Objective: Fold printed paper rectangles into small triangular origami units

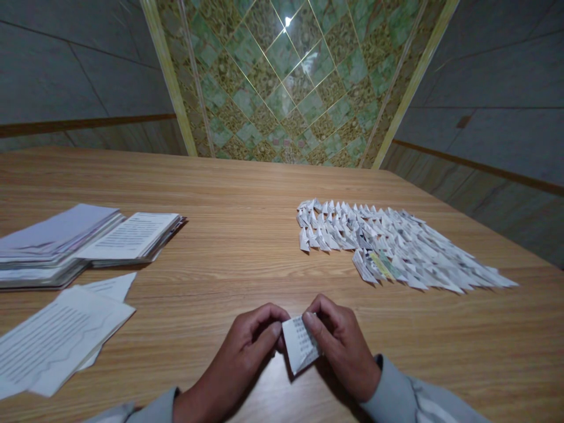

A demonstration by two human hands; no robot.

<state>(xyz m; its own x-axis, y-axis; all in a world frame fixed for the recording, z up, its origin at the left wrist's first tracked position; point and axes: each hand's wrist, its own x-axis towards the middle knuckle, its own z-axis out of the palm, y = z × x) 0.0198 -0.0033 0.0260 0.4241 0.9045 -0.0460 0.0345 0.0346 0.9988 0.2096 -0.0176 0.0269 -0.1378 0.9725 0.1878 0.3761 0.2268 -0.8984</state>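
A small folded piece of printed paper [300, 348] is between my two hands, just above the near part of the table. My left hand [247, 346] pinches its left edge between thumb and fingers. On the other side, my right hand [341, 343] grips the upper right of the paper, with the thumb lying over the printed face. The fingertips behind the paper are hidden. Beyond my right hand, several rows of small folded paper shapes [396, 247] with pointed tips stand close together on the table.
The wooden table [229, 235] stretches to a tiled wall [286, 88]. At the left lie a stack of papers [57, 235], a smaller stack of printed sheets [134, 235] against it, and loose sheets [61, 335] nearer to me.
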